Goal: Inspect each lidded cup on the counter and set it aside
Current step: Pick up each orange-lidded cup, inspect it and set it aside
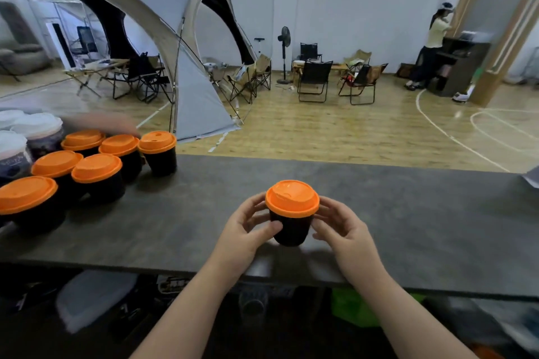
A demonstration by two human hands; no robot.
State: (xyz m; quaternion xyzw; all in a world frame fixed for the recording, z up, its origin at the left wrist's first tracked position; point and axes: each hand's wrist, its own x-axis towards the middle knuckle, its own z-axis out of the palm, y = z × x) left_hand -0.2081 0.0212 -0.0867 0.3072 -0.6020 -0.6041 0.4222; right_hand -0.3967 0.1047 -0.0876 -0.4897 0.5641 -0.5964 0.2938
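Note:
A black cup with an orange lid [291, 213] is held between both hands just above the grey counter [408, 227], near its front edge. My left hand [248, 230] grips its left side, thumb across the front. My right hand [341, 227] grips the right side, fingers curled behind the rim. Several more black cups with orange lids [96, 172] stand in a cluster at the counter's left end.
Cups with clear domed lids [38, 131] stand behind the orange cluster at far left. A blurred hand of another person [110, 122] reaches in behind them. A paper corner [532, 178] lies at the counter's right edge. Shelves with clutter sit below the counter.

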